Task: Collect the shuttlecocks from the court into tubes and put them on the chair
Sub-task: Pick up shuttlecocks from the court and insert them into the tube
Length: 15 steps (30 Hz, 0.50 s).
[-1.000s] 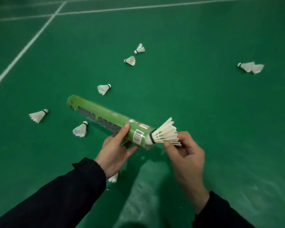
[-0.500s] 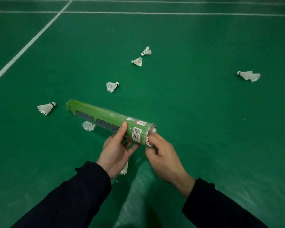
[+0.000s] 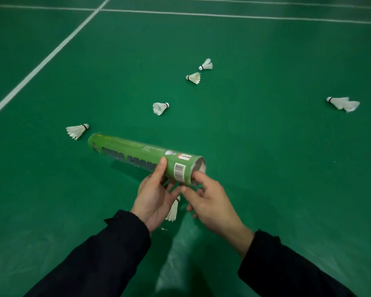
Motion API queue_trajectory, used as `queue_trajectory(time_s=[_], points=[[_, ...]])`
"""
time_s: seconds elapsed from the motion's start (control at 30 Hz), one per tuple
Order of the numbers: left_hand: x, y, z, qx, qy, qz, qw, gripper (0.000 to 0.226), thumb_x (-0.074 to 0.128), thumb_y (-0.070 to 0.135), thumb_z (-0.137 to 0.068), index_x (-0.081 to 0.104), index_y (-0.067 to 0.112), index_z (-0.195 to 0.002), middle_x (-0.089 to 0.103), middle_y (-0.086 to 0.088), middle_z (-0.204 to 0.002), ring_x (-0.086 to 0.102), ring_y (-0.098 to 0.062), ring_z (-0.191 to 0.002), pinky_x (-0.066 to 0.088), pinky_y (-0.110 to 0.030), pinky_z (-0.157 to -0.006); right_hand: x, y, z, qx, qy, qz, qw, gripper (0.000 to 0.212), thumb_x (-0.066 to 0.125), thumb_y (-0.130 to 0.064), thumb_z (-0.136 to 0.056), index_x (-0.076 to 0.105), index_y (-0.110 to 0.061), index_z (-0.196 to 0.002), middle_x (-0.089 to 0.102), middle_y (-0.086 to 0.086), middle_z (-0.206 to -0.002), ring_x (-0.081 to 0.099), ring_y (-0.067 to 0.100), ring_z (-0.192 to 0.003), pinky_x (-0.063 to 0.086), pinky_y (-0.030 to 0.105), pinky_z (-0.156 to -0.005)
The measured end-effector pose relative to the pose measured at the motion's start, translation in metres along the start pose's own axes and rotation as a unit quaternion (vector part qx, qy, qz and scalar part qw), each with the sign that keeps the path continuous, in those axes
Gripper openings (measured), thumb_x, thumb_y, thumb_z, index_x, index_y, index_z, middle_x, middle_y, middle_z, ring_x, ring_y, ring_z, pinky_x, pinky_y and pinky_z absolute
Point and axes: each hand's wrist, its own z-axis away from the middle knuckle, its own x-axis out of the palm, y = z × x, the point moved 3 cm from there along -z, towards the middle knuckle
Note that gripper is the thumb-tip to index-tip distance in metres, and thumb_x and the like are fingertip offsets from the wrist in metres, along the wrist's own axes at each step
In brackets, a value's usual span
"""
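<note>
My left hand (image 3: 153, 196) grips a green cardboard shuttlecock tube (image 3: 137, 155) near its open end, holding it almost level above the court. White feathers show just inside the tube's mouth (image 3: 200, 166). My right hand (image 3: 210, 202) sits at that mouth, index finger on the rim, holding nothing. White shuttlecocks lie on the green floor: one left of the tube's far end (image 3: 76, 130), one further back (image 3: 160, 107), two close together beyond (image 3: 194, 77) (image 3: 206, 65), a nested pair at the right (image 3: 343, 103). Another shuttlecock (image 3: 172, 210) lies below my hands.
White court lines (image 3: 43, 61) run along the left and across the top of the green floor. A pale glossy patch (image 3: 180, 249) marks the floor between my dark sleeves. No chair is in view.
The shuttlecock that stuck out of the tube's mouth has been pushed inside. My right hand has let go of it and now rests at the rim. The view has shifted, hiding one floor shuttlecock behind the tube.
</note>
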Motion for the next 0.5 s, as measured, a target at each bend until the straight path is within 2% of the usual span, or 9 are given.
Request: queue_trajectory(time_s=[0.1,0.13,0.23,0.3,0.33,0.4,0.43,0.47,0.5], points=[[-0.014,0.002,-0.001,0.009,0.031,-0.026,0.999,0.055,0.062,0.04,-0.099,0.061,-0.002,-0.133,0.071,-0.02,-0.123,0.072,-0.025,-0.108,0.062,-0.035,-0.083,0.006,0.003,-0.011,0.01,-0.12,-0.019,0.993,0.013,0.056,-0.023,-0.105,0.064,-0.031,-0.112,0.072,-0.004,-0.092,0.07,0.015,-0.07,0.057,0.033,-0.058],[-0.02,0.006,0.0,0.012,0.05,-0.024,0.998,0.057,0.064,0.04,-0.097,0.059,-0.002,-0.135,0.07,-0.021,-0.128,0.071,-0.025,-0.111,0.061,-0.036,-0.084,0.006,0.006,-0.014,0.0,-0.113,-0.039,0.993,0.014,0.057,-0.026,-0.105,0.065,-0.029,-0.115,0.074,-0.002,-0.098,0.07,0.016,-0.069,0.057,0.033,-0.058],[-0.047,0.016,0.007,0.028,0.109,-0.02,0.993,0.056,0.065,0.04,-0.095,0.058,0.004,-0.137,0.071,-0.015,-0.13,0.071,-0.021,-0.115,0.062,-0.037,-0.088,0.008,0.034,-0.019,-0.005,0.036,-0.062,0.997,0.018,0.057,-0.036,-0.096,0.067,-0.033,-0.11,0.074,-0.008,-0.103,0.063,0.01,-0.061,0.052,0.033,-0.057],[-0.067,0.02,0.012,0.036,0.13,-0.023,0.991,0.05,0.063,0.039,-0.098,0.058,0.009,-0.138,0.074,-0.008,-0.127,0.071,-0.02,-0.116,0.061,-0.036,-0.09,0.018,0.065,-0.028,0.002,0.059,0.093,0.994,0.026,0.058,-0.044,-0.095,0.064,-0.035,-0.119,0.068,-0.011,-0.12,0.064,0.002,-0.076,0.053,0.035,-0.073],[-0.077,0.02,0.014,0.035,0.135,-0.027,0.99,0.048,0.062,0.039,-0.099,0.059,0.01,-0.137,0.074,-0.007,-0.127,0.071,-0.019,-0.117,0.06,-0.037,-0.092,0.029,0.082,-0.035,-0.002,0.008,0.214,0.977,0.038,0.059,-0.047,-0.095,0.059,-0.035,-0.131,0.06,-0.007,-0.138,0.066,0.007,-0.1,0.053,0.038,-0.089],[-0.088,0.014,0.014,0.028,0.138,-0.045,0.989,0.043,0.058,0.04,-0.102,0.061,0.012,-0.134,0.073,-0.005,-0.128,0.071,-0.018,-0.117,0.058,-0.037,-0.095,0.052,0.112,-0.046,-0.022,-0.124,0.403,0.907,0.057,0.061,-0.048,-0.094,0.048,-0.036,-0.148,0.032,0.006,-0.165,0.043,0.029,-0.141,0.04,0.046,-0.114],[-0.088,0.011,0.013,0.028,0.124,-0.051,0.991,0.04,0.055,0.039,-0.103,0.062,0.014,-0.132,0.073,-0.004,-0.128,0.071,-0.017,-0.117,0.06,-0.037,-0.094,0.063,0.123,-0.048,-0.035,-0.165,0.45,0.877,0.059,0.062,-0.043,-0.094,0.046,-0.037,-0.15,0.023,0.011,-0.169,0.033,0.035,-0.147,0.037,0.051,-0.116],[-0.09,0.008,0.012,0.031,0.112,-0.052,0.992,0.036,0.053,0.038,-0.104,0.064,0.015,-0.13,0.074,-0.003,-0.127,0.071,-0.016,-0.116,0.061,-0.036,-0.092,0.068,0.129,-0.05,-0.046,-0.183,0.474,0.86,0.056,0.063,-0.035,-0.094,0.049,-0.036,-0.148,0.026,0.014,-0.167,0.032,0.038,-0.147,0.039,0.053,-0.113],[-0.086,0.003,0.008,0.039,0.099,-0.048,0.993,0.034,0.051,0.037,-0.106,0.066,0.016,-0.128,0.075,-0.001,-0.124,0.072,-0.015,-0.114,0.061,-0.036,-0.091,0.069,0.133,-0.05,-0.055,-0.182,0.487,0.853,0.051,0.063,-0.025,-0.093,0.055,-0.031,-0.143,0.038,0.017,-0.158,0.038,0.04,-0.141,0.044,0.052,-0.106]])
